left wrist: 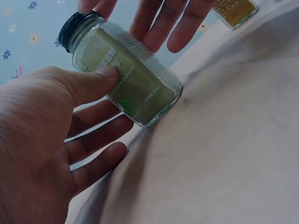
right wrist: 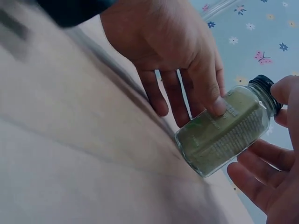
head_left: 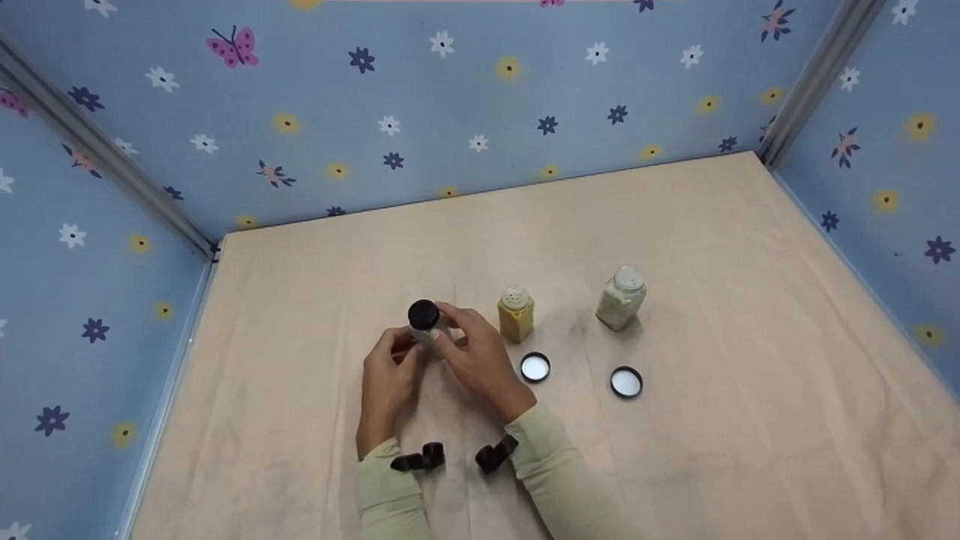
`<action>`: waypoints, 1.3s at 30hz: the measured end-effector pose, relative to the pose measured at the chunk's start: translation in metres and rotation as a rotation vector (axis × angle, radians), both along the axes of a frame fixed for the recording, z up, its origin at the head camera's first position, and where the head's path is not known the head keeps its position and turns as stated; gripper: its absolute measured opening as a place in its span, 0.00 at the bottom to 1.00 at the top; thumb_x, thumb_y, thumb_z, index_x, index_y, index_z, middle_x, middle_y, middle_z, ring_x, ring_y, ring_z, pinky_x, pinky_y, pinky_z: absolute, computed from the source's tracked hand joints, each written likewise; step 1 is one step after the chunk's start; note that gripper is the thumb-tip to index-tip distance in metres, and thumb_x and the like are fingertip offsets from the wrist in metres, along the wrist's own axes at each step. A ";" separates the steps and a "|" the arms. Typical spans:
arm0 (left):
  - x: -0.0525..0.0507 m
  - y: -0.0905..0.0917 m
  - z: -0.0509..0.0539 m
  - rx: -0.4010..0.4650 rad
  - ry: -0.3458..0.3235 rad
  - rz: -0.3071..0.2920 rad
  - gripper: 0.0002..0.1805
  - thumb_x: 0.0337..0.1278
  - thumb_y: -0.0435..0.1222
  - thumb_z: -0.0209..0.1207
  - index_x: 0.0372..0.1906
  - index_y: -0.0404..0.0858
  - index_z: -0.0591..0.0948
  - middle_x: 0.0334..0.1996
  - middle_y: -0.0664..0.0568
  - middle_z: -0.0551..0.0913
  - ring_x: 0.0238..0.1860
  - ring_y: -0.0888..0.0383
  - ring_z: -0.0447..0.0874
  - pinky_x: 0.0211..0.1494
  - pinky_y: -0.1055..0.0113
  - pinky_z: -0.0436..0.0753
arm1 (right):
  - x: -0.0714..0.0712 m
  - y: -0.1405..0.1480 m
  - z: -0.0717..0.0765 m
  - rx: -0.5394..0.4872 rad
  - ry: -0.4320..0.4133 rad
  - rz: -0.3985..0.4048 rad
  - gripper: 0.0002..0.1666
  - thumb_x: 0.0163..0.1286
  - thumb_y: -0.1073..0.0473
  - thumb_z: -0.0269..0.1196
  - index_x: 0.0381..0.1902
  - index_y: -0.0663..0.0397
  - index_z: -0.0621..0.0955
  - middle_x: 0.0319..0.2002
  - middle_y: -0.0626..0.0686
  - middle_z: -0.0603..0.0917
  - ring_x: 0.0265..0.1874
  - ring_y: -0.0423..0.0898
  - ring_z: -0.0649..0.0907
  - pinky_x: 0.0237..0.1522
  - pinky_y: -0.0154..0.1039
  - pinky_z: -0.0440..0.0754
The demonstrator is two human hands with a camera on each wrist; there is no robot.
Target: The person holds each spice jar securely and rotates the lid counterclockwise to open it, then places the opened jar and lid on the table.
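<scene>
A square glass spice jar [left wrist: 142,86] of green powder, printed with a label, stands between both hands. Its black screw lid [head_left: 424,314] is on. My left hand [head_left: 388,381] grips the jar's body, thumb across the label and fingers behind it. With thumb and finger, my right hand [head_left: 484,361] pinches the lid's edge; its other fingers reach down beside the glass. In the right wrist view the jar's base is close to the tabletop; whether it touches I cannot tell. A yellow-powder jar [head_left: 516,319] with a perforated top stands just right of my right hand.
Farther right is a jar of pale green powder [head_left: 619,304], its black lid off. Two black lids lie upturned, white inside: one lid [head_left: 535,367] near my right wrist, another lid [head_left: 626,382] farther right. Flower-patterned panels [head_left: 480,97] border the cloth-covered table [head_left: 750,450].
</scene>
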State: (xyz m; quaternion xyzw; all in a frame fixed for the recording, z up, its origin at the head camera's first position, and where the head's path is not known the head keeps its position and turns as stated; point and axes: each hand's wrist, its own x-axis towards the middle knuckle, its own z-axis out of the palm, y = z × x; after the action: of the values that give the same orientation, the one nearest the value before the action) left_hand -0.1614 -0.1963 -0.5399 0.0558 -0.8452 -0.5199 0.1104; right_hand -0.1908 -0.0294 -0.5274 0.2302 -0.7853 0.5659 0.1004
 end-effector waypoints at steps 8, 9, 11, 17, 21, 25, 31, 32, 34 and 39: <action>0.000 0.001 0.001 0.016 -0.025 0.007 0.13 0.66 0.33 0.63 0.54 0.42 0.81 0.49 0.51 0.84 0.52 0.56 0.81 0.60 0.58 0.77 | -0.004 0.004 0.001 0.026 0.008 0.004 0.24 0.74 0.54 0.62 0.66 0.52 0.78 0.51 0.56 0.83 0.49 0.50 0.83 0.43 0.36 0.83; 0.000 0.001 0.002 0.013 -0.030 0.007 0.13 0.66 0.33 0.63 0.54 0.42 0.81 0.49 0.51 0.84 0.53 0.56 0.81 0.60 0.58 0.77 | -0.004 0.004 0.001 0.026 0.008 0.007 0.24 0.74 0.54 0.62 0.66 0.52 0.78 0.51 0.56 0.83 0.49 0.50 0.83 0.42 0.35 0.83; 0.000 0.000 0.001 0.008 -0.033 0.008 0.13 0.66 0.33 0.63 0.54 0.43 0.81 0.49 0.52 0.84 0.52 0.57 0.81 0.60 0.57 0.77 | -0.005 0.004 0.000 0.030 0.011 0.013 0.24 0.75 0.53 0.62 0.66 0.52 0.78 0.50 0.55 0.83 0.49 0.49 0.83 0.42 0.35 0.83; 0.001 -0.001 -0.002 0.000 -0.016 0.010 0.13 0.65 0.34 0.64 0.53 0.43 0.81 0.48 0.52 0.84 0.51 0.57 0.81 0.59 0.58 0.77 | -0.006 0.003 0.000 0.054 0.018 0.016 0.24 0.77 0.53 0.59 0.67 0.51 0.77 0.49 0.52 0.83 0.49 0.43 0.82 0.43 0.35 0.82; 0.001 -0.001 -0.002 0.002 0.001 -0.006 0.14 0.64 0.33 0.64 0.54 0.41 0.81 0.48 0.50 0.84 0.51 0.56 0.82 0.58 0.57 0.78 | -0.006 0.003 0.001 0.066 0.012 0.001 0.25 0.76 0.52 0.60 0.68 0.51 0.77 0.47 0.54 0.83 0.47 0.45 0.82 0.44 0.37 0.82; -0.001 0.002 -0.002 0.013 0.011 -0.009 0.15 0.63 0.33 0.65 0.54 0.40 0.82 0.47 0.49 0.85 0.51 0.55 0.82 0.58 0.56 0.79 | -0.006 0.004 0.001 0.064 -0.004 -0.011 0.26 0.75 0.50 0.61 0.67 0.51 0.77 0.46 0.58 0.82 0.46 0.51 0.82 0.44 0.42 0.83; -0.002 0.004 -0.004 0.015 0.000 -0.003 0.13 0.64 0.33 0.65 0.53 0.41 0.82 0.47 0.49 0.85 0.50 0.55 0.82 0.58 0.57 0.79 | -0.007 0.005 0.000 0.067 -0.012 -0.022 0.26 0.75 0.50 0.61 0.67 0.51 0.77 0.45 0.58 0.82 0.44 0.53 0.82 0.45 0.48 0.82; -0.002 0.004 -0.004 0.016 -0.002 -0.004 0.13 0.64 0.33 0.64 0.53 0.40 0.82 0.47 0.49 0.85 0.50 0.55 0.82 0.57 0.57 0.78 | -0.007 0.005 0.000 0.070 -0.011 -0.023 0.26 0.75 0.50 0.61 0.67 0.51 0.77 0.44 0.58 0.82 0.44 0.53 0.82 0.45 0.48 0.82; -0.002 0.004 -0.004 0.013 -0.010 -0.001 0.13 0.65 0.32 0.64 0.53 0.41 0.82 0.47 0.49 0.85 0.50 0.55 0.82 0.58 0.58 0.78 | -0.007 0.005 0.000 0.072 -0.011 -0.024 0.26 0.75 0.50 0.61 0.67 0.51 0.77 0.44 0.57 0.82 0.44 0.52 0.82 0.46 0.47 0.82; -0.001 0.002 -0.003 0.006 -0.027 0.001 0.13 0.66 0.33 0.62 0.53 0.42 0.82 0.47 0.50 0.84 0.50 0.55 0.81 0.58 0.57 0.77 | -0.009 0.004 -0.001 0.061 -0.035 -0.016 0.26 0.75 0.51 0.61 0.68 0.50 0.77 0.44 0.54 0.82 0.44 0.46 0.82 0.47 0.47 0.82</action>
State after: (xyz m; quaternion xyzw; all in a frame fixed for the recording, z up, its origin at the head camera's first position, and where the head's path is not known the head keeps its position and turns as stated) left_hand -0.1624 -0.1946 -0.5427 0.0633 -0.8449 -0.5218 0.0991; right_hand -0.1993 -0.0254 -0.5280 0.2169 -0.8057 0.5447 0.0841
